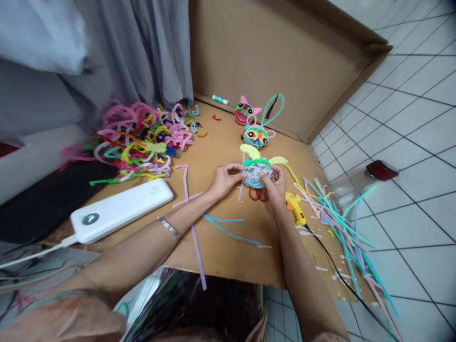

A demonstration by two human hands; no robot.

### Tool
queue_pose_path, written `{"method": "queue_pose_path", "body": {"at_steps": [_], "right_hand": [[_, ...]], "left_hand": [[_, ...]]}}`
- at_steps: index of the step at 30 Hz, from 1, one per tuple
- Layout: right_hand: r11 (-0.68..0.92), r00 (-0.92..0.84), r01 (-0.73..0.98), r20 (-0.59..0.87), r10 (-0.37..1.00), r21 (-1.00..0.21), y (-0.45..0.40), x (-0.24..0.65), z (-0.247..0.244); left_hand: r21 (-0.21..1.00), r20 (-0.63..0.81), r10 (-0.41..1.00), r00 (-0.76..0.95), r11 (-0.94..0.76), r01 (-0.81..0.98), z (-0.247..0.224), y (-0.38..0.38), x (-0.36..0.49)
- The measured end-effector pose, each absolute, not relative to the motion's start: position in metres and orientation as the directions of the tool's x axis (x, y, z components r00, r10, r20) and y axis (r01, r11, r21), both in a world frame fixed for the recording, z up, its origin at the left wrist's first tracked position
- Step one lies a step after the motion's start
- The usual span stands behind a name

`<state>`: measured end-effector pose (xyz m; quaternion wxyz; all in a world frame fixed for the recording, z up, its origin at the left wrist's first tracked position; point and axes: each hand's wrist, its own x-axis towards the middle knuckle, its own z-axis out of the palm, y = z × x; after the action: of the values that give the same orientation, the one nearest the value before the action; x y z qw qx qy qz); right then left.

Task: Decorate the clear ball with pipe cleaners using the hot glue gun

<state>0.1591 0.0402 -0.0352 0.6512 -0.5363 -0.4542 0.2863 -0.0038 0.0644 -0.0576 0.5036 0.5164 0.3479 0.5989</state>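
Between my hands is a round, clear plastic craft piece [257, 179] trimmed with green and blue pipe cleaner. Two fuzzy yellow ear shapes [250, 151] stick out from its top. A lilac pipe cleaner [253, 170] runs across its front. My left hand [225, 180] pinches the left side, thumb and fingers closed at the edge. On the right side my right hand [276, 185] grips it, with the thumb pressed on the front. Dark red scissor handles [258, 194] show just below the piece. Behind it sits a decorated animal head [255, 137] with round pink ears.
Another head with pink pointed ears [244, 112] and a glue stick [220, 99] lie at the back. Left are a heap of pipe cleaners [138, 137] and a white power bank [123, 211]. A yellow glue gun [296, 209] and loose pipe cleaners [342, 228] lie right.
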Motion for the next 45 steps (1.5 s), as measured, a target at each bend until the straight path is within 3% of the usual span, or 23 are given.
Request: {"method": "queue_pose_path", "body": {"at_steps": [7, 16, 25, 45], "right_hand": [[0.265, 0.396, 0.128, 0.294, 0.870, -0.956, 0.041, 0.160, -0.035], [0.273, 0.368, 0.110, 0.294, 0.882, -0.956, 0.040, 0.163, -0.034], [0.282, 0.368, 0.116, 0.305, 0.878, -0.952, 0.044, 0.170, -0.039], [0.272, 0.356, 0.145, 0.307, 0.883, -0.951, 0.041, 0.168, -0.034]], "left_hand": [[0.938, 0.296, 0.954, 0.049, -0.281, -0.202, -0.055, 0.063, -0.009], [0.958, 0.215, 0.976, 0.045, -0.201, -0.206, -0.050, 0.061, -0.010], [0.914, 0.127, 0.988, 0.084, -0.084, -0.397, -0.047, 0.059, -0.007], [0.898, 0.055, 0.996, 0.076, -0.016, -0.441, -0.044, 0.057, -0.005]]}}
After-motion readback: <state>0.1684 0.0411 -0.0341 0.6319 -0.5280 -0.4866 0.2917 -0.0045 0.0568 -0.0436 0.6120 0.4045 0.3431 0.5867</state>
